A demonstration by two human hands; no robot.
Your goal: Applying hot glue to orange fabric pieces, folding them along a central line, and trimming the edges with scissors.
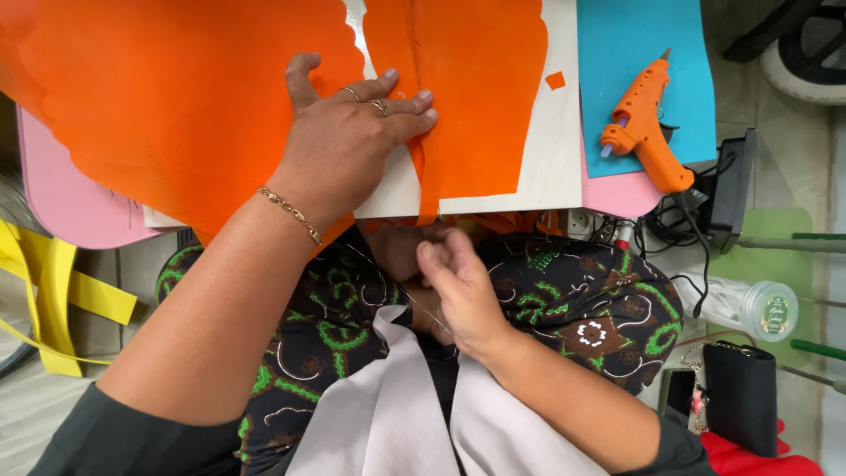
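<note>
Orange sheet [176,97] lies flat under left hand [339,145]; right hand [458,291] below.

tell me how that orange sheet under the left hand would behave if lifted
The orange sheet is probably floppy: it looks thin and droops past the board edge. Likely light, since the left hand flattens it easily. Its scalloped edge may tear.

glue gun [641,123] and cables [683,225] crowding right, bare board [551,150] beside
</note>
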